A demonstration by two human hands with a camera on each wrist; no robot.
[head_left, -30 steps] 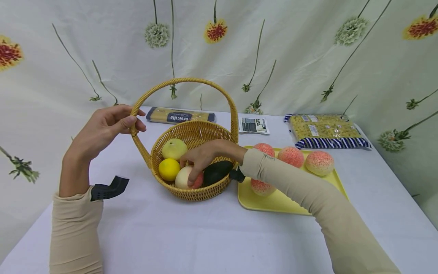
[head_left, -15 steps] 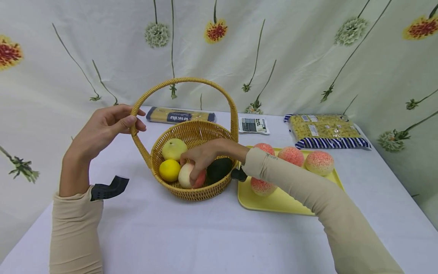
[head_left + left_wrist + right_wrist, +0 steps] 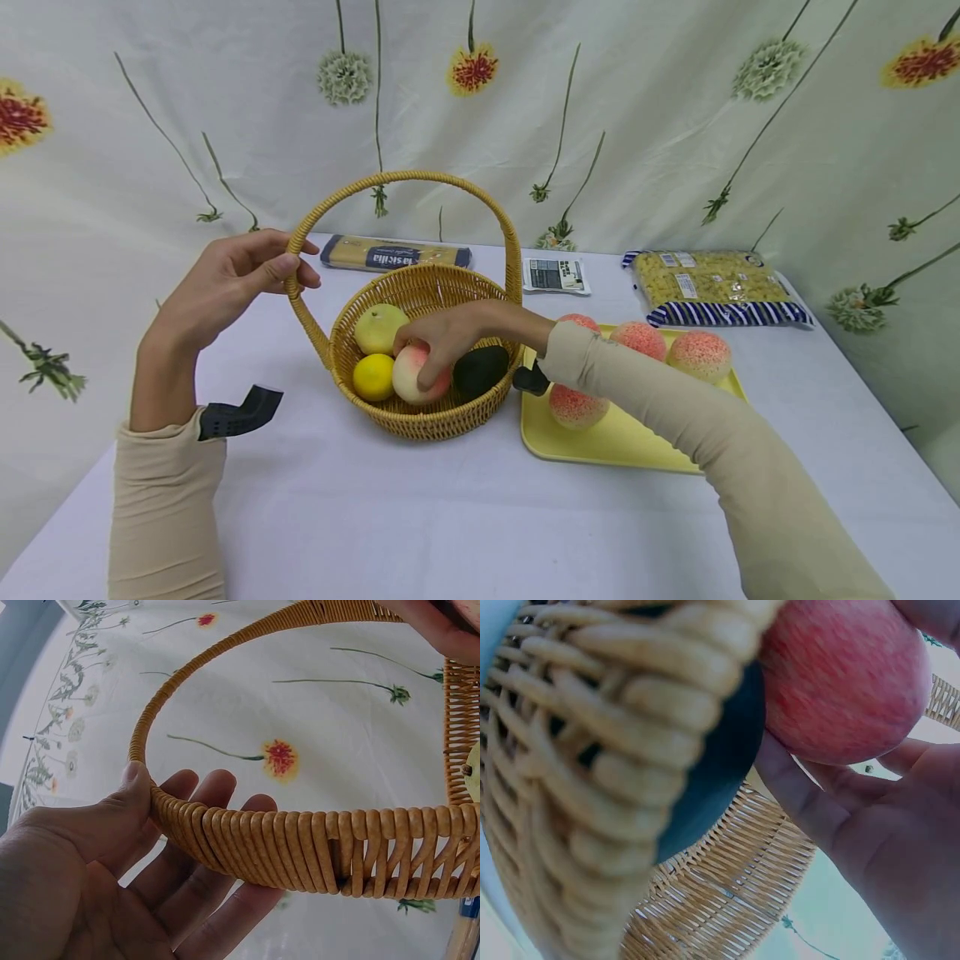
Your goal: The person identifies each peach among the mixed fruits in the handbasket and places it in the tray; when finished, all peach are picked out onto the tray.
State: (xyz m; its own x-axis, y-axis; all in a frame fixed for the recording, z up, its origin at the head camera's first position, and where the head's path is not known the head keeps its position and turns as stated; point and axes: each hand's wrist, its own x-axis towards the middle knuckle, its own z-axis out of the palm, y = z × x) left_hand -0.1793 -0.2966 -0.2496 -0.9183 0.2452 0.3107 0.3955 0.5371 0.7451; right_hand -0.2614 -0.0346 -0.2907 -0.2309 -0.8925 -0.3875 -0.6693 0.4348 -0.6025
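In the head view, a wicker basket [image 3: 427, 423] with a tall arched handle stands on the table. My left hand [image 3: 232, 279] holds the left side of that handle, thumb on one side and fingers on the other, as the left wrist view [image 3: 172, 877] also shows. Inside the basket, my right hand [image 3: 450, 333] grips a pink-and-cream peach [image 3: 412, 379] from above; its red side [image 3: 844, 682] faces the right wrist camera. To its left lie a yellow lemon [image 3: 372, 377] and a yellow-green round fruit [image 3: 380, 327]. A dark green avocado [image 3: 480, 372] lies at its right.
Right of the basket, partly under my right sleeve, a yellow tray [image 3: 600, 450] bears several pink-speckled round fruits [image 3: 700, 356]. Behind stand a spaghetti pack [image 3: 393, 253], a small white packet [image 3: 556, 275] and a big pasta bag [image 3: 712, 287]. A flowered cloth [image 3: 480, 125] hangs at the back.
My right hand has shifted slightly right and up with the peach, which now sits a little higher in the basket. The lemon has shifted slightly right. My left hand stays on the handle.
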